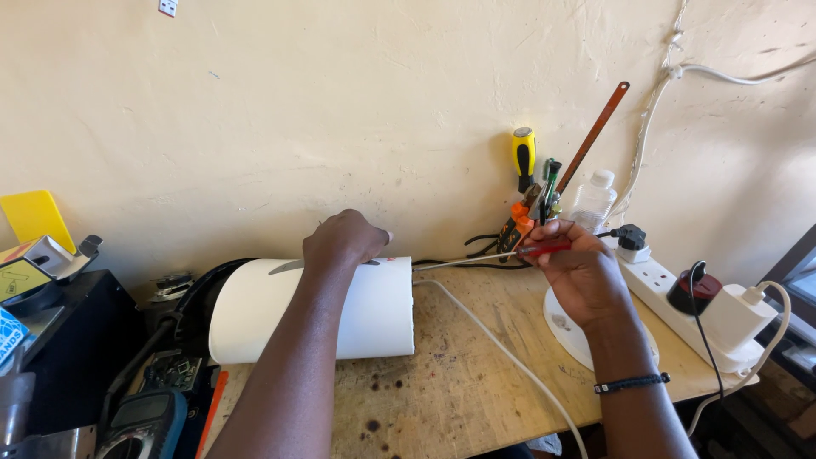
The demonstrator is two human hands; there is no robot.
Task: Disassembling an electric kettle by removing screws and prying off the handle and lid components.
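A wooden table (476,374) carries a white cylindrical housing (357,310) lying on its side near the wall; the left hand (344,240) rests on top, fingers curled over it; the right hand (578,272) pinches a long red-handled screwdriver (510,252), its tip at the housing's open end; a white power strip (680,297) lies just right.

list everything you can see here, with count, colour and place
cylinder: 1, white, lying on bench, centre
screwdriver: 1, red handle, in right hand, shaft towards cylinder
bench: 1, bare wood
cable: 1, white, across bench
disc: 1, white, under right hand
power strip: 1, white, right
tools: several, against wall
bottle: 1, clear, by wall
multimeter: 1, dark, lower left
left hand: 1, on top of cylinder
right hand: 1, gripping screwdriver
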